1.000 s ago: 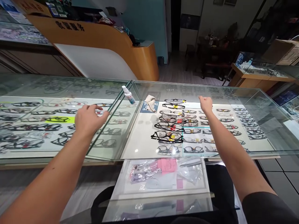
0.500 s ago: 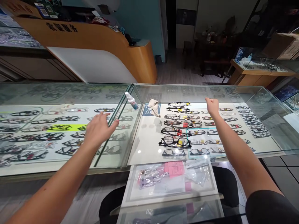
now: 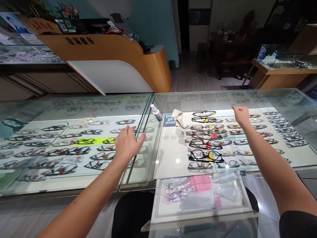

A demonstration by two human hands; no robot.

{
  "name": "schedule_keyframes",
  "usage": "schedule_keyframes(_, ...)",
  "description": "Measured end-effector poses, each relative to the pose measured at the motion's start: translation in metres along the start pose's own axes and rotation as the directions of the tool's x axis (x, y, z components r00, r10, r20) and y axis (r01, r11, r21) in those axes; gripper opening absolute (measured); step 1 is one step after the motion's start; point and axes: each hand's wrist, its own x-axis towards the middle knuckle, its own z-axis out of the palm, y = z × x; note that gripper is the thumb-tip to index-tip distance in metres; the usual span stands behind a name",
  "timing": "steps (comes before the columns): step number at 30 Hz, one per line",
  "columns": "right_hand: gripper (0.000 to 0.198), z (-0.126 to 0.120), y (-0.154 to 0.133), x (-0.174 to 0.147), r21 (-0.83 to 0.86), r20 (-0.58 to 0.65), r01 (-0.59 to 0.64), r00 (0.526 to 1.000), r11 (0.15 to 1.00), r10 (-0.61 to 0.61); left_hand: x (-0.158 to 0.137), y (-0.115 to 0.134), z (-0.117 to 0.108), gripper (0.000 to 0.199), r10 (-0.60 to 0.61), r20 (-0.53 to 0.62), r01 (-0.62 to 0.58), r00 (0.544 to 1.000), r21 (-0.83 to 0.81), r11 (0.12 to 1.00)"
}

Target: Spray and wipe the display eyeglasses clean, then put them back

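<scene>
My left hand (image 3: 129, 142) is open, its fingers spread low over the glass top of the left display case (image 3: 74, 185), near the seam between two cases. My right hand (image 3: 241, 115) is closed in a fist over the right case, and I see nothing sticking out of it. Beneath the glass lie rows of eyeglasses (image 3: 205, 156), some with yellow or red tags. A white spray bottle (image 3: 156, 113) stands between my hands, apart from both. A crumpled beige cloth (image 3: 178, 118) is just right of the bottle.
In front of me a drawer (image 3: 158, 211) is pulled out, with clear plastic packets (image 3: 178, 191) and pink paper (image 3: 201, 182) inside. Across the aisle stands an orange-brown counter (image 3: 111, 46). Another display case (image 3: 284, 66) is at the far right.
The whole view has shifted, so the cases, bottle and both arms appear farther right. My hands keep roughly the same places over the glass and the same poses.
</scene>
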Motion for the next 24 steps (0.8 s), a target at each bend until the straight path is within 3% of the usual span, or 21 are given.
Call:
schedule_keyframes(5,0.054,-0.004,-0.003,-0.006,-0.135,-0.064,0.002,0.998,0.991,-0.011,-0.004,0.0,0.003,0.074,0.018,0.037,-0.018,0.999,0.001,1.0)
schedule_keyframes(7,0.052,-0.009,-0.012,-0.012,-0.231,-0.066,0.052,0.995,0.972,-0.069,-0.007,0.002,0.004,0.075,0.028,0.051,-0.028,0.998,0.002,1.0)
schedule_keyframes(9,0.048,-0.017,-0.027,-0.027,-0.307,-0.011,0.156,0.986,0.939,-0.168,-0.009,0.003,0.006,0.076,0.036,0.061,-0.036,0.997,-0.003,0.999)
schedule_keyframes(11,0.039,-0.027,-0.048,-0.053,-0.281,0.117,0.283,0.959,0.917,-0.259,-0.011,0.005,0.007,0.076,0.04,0.067,-0.039,0.997,-0.011,0.999)
schedule_keyframes(12,0.035,-0.031,-0.06,-0.07,-0.235,0.24,0.373,0.917,0.897,-0.318,-0.011,0.006,0.007,0.077,0.042,0.07,-0.041,0.997,-0.016,0.999)
schedule_keyframes(14,0.03,-0.037,-0.082,-0.107,-0.199,0.493,0.567,0.763,0.799,-0.418,-0.01,0.006,0.009,0.077,0.042,0.078,-0.04,0.996,-0.028,0.999)
schedule_keyframes(15,0.028,-0.039,-0.091,-0.125,-0.197,0.599,0.639,0.679,0.744,-0.424,-0.01,0.007,0.009,0.078,0.04,0.083,-0.037,0.996,-0.034,0.999)
schedule_keyframes(17,0.023,-0.038,-0.103,-0.154,-0.221,0.735,0.73,0.56,0.647,-0.382,-0.009,0.008,0.01,0.078,0.035,0.087,-0.031,0.996,-0.047,0.998)
schedule_keyframes(20,0.017,-0.031,-0.107,-0.174,-0.287,0.807,0.794,0.502,0.536,-0.311,-0.008,0.012,0.01,0.077,0.034,0.074,-0.03,0.997,-0.052,0.998)
schedule_keyframes(24,0.015,-0.021,-0.101,-0.168,-0.341,0.828,0.812,0.498,0.473,-0.258,-0.005,0.016,0.006,0.074,0.059,0.055,-0.057,0.997,-0.033,0.998)
